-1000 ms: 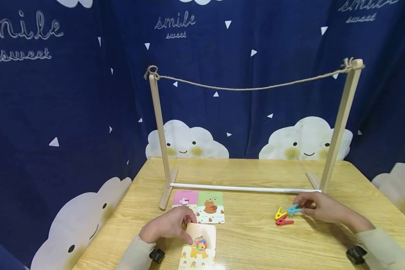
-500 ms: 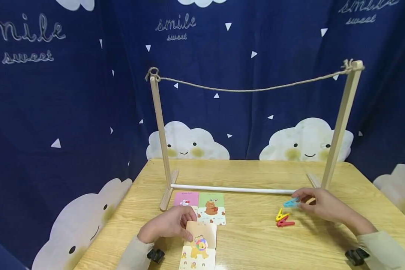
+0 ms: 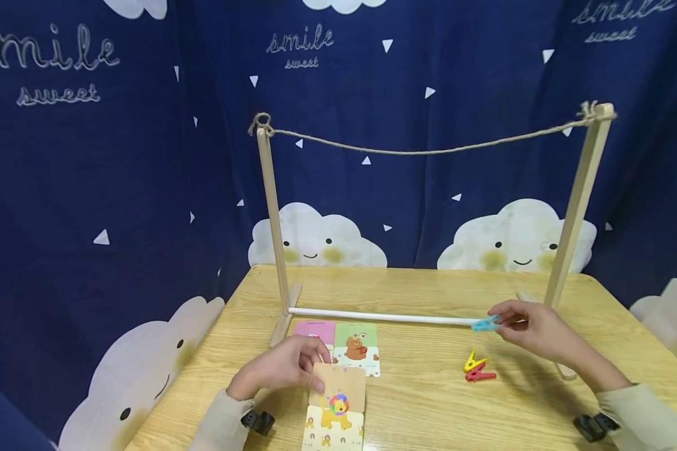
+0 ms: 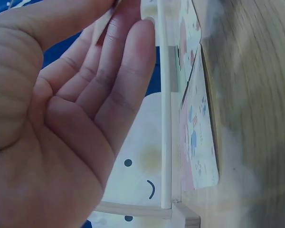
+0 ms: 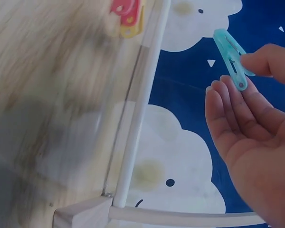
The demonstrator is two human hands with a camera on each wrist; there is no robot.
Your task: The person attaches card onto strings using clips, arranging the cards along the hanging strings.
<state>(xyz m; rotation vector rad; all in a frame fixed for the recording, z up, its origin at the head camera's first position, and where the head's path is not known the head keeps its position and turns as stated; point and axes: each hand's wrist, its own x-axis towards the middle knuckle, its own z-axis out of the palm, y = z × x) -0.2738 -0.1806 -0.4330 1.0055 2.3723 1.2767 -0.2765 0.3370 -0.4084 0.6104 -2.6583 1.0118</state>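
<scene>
My left hand pinches the lion card near its upper left corner, over the left half of the table toward me; the card's bottom edge runs out of view, so I can't tell whether all of it is off the wood. My right hand holds the blue clip between thumb and fingers, raised above the table's right half; whether I'm squeezing the clip apart I can't tell. As I judge it, I'm at an early stage: one card and one clip are in my hands, apart from each other, and nothing is joined. The rope sags between its two wooden posts with no card or clip on it. Untouched by my right hand, the yellow clip and red clip lie together on the table, inward from its right edge. Toward the left edge, just in front of the white bar, the pink card and green card lie side by side, the pink one partly behind my left hand. So two cards and two clips are left lying.
</scene>
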